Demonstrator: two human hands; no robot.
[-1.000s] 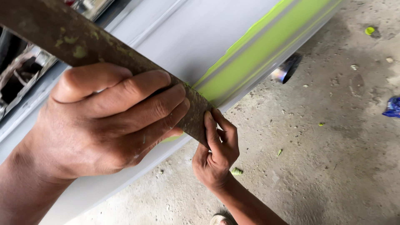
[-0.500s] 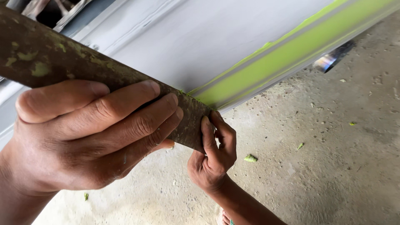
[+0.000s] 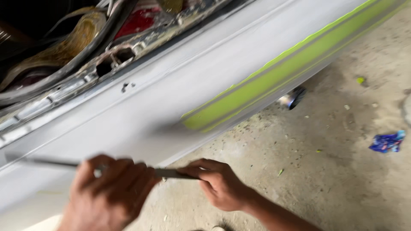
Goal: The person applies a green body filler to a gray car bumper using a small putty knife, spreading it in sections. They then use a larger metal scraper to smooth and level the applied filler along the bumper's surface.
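Observation:
A long flat metal strip (image 3: 171, 173), seen edge-on, runs along the lower edge of a grey car sill panel (image 3: 141, 107). My left hand (image 3: 109, 194) wraps around the strip's middle and is blurred. My right hand (image 3: 220, 184) pinches the strip's right end with fingers and thumb. A band of yellow-green filler (image 3: 282, 70) covers the panel to the right of both hands, and the strip sits left of it.
Above the panel, exposed car bodywork (image 3: 111, 55) shows holes and wiring. On the concrete floor (image 3: 334, 171) lie a small metal can (image 3: 292, 97), a crumpled blue wrapper (image 3: 387, 142) and flecks of green filler.
The view has pulled back and shifted. The strip has slid down and left off the green filler band, turning from flat-face-up to edge-on, both hands still on it.

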